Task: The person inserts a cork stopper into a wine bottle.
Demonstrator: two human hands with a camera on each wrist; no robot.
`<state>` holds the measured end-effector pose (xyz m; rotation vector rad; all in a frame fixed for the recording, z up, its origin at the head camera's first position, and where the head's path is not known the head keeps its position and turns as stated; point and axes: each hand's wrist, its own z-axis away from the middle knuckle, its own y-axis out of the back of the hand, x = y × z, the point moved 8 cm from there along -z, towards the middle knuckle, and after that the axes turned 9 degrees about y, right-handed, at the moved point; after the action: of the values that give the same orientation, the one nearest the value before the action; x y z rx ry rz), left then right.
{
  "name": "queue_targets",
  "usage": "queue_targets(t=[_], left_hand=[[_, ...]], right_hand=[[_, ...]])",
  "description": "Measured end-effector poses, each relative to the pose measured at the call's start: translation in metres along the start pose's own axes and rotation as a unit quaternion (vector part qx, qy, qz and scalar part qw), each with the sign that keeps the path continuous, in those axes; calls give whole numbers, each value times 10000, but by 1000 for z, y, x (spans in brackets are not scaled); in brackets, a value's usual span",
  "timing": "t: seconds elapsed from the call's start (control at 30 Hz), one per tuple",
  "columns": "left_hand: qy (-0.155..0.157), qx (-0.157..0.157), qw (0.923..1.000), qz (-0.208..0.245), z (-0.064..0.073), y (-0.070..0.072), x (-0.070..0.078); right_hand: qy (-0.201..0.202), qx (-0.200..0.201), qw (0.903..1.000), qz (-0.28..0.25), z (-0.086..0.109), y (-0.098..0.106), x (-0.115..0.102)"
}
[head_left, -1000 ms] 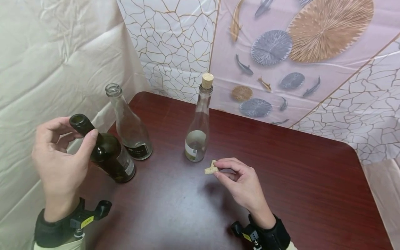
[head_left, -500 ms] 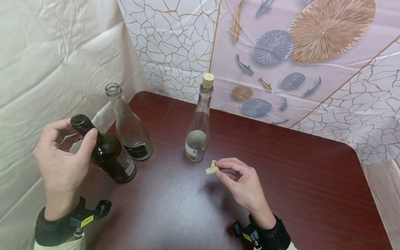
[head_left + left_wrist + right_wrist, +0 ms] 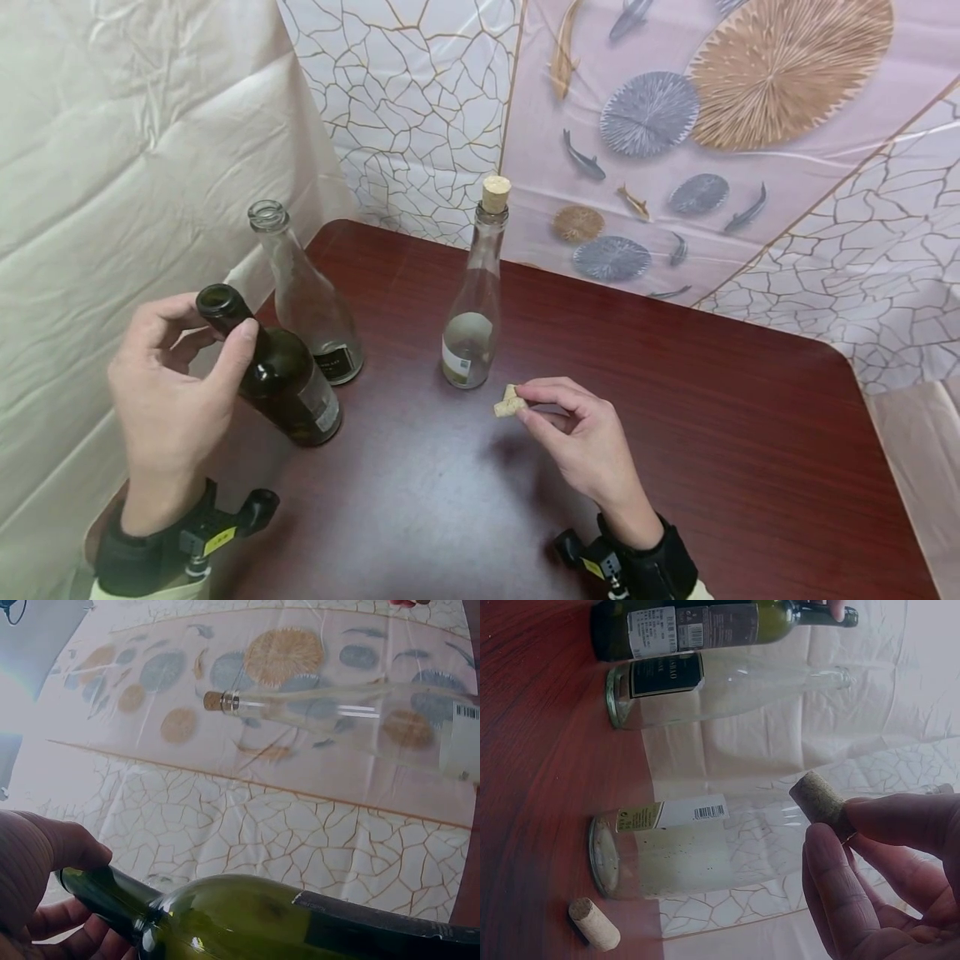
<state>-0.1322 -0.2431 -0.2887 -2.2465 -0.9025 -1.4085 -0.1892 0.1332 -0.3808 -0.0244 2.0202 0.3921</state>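
My left hand grips the neck of a dark green wine bottle, thumb on the near side. The mouth of that bottle is uncovered. A clear bottle with a black label stands just behind it, its mouth also uncovered. Between finger and thumb, my right hand pinches a small cork. Another cork lies on the table, partly hidden behind the held one in the head view. Near the right hand stands a clear bottle with a cork stopper in its mouth.
The reddish-brown table has rounded far corners. A cream cloth hangs along the left side. Behind the table is a patterned backdrop with gold lines, fish and round shapes.
The left hand and the green bottle have shifted right and slightly nearer, covering more of the black-labelled bottle. The right hand and its cork have stayed almost still.
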Motion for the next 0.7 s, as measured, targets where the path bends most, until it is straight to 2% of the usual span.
queue_targets(t=[0.1, 0.23, 0.33, 0.5, 0.7], left_hand=[[242, -96, 9996, 59, 3, -4, -1], [313, -208, 9993, 87, 6, -9, -1], [131, -231, 9996, 48, 9, -14, 1], [7, -278, 9996, 52, 14, -20, 5], [-194, -429, 9989, 21, 21, -29, 18]], right_hand=[[-2, -8, 10000, 15, 0, 0, 0], [-7, -1, 10000, 71, 0, 1, -1], [18, 8, 9999, 124, 0, 2, -2], [43, 21, 9998, 173, 0, 3, -3], [34, 15, 9998, 183, 0, 4, -4]])
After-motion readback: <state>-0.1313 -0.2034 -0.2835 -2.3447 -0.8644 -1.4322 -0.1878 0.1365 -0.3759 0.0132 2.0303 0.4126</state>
